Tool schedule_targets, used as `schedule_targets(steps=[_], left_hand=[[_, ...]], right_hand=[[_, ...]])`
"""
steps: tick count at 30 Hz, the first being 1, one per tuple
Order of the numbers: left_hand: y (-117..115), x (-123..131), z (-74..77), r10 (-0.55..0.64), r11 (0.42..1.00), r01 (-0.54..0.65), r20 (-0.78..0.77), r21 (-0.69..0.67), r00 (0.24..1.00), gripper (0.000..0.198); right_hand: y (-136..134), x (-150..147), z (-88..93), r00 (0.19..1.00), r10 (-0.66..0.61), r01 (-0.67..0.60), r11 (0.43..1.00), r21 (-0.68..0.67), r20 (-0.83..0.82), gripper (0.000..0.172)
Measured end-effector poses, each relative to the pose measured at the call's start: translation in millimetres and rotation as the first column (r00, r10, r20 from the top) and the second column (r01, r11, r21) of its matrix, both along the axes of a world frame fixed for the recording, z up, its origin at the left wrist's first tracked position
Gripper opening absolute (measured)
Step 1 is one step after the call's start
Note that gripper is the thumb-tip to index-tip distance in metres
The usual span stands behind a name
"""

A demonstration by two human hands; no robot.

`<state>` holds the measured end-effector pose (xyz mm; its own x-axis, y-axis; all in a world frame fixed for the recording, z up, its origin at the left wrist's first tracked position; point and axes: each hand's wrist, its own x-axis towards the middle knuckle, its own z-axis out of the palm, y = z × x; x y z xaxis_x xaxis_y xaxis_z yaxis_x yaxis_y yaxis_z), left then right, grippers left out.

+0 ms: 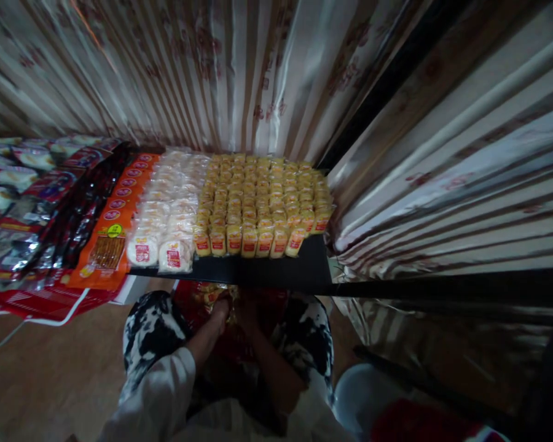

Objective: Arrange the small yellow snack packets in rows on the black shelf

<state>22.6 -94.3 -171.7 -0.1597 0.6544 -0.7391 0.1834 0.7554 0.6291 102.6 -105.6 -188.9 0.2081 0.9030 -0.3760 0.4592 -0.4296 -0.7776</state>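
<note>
Below the shelf edge, my left hand (220, 309) is at some small yellow packets (208, 294) in a red container (184, 301) between my knees. My right hand (245, 310) is close beside it, in shadow, its fingers too dark to make out. What either hand grips is hidden. Above them on the black shelf (281, 270) stand rows of yellow wrapped packets (250, 205) with red labels. To their left are stacks of round white wrapped cakes (175, 255).
An orange snack bag (108, 245) and dark packages (32, 202) lie at the left, over a red basket (55, 301). Striped curtains (239, 67) hang behind. A dark bar (442, 288) runs right; a pale round container (368, 393) sits lower right.
</note>
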Motion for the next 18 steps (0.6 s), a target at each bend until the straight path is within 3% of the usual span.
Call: schedule_targets(steps=[5,9,15,18], left_hand=[[-8.6,-4.2,12.4,-0.065,0.995,0.066,-0.02,0.072,0.998,0.018],[-14.5,-10.5,25.5,-0.116,0.976,0.129,-0.083,0.176,0.99,0.014],[-25.9,-19.1,51.1,-0.248,0.877,0.325,-0.245,0.355,0.937,0.012],[-28.6,-22.0,64.0,-0.262,0.847,0.349,-0.256,0.402,0.931,0.007]], right_hand=[[0.5,5.0,26.4,0.998,0.002,-0.003,1.0,-0.012,-0.07,0.024],[-3.5,10.3,49.2,0.988,-0.075,0.071,0.997,-0.037,-0.136,0.022],[-4.0,26.0,81.6,0.994,-0.028,0.031,0.999,0.031,-0.108,0.022],[-2.7,34.3,94.8,0.995,0.034,-0.028,0.997,0.067,-0.093,0.029]])
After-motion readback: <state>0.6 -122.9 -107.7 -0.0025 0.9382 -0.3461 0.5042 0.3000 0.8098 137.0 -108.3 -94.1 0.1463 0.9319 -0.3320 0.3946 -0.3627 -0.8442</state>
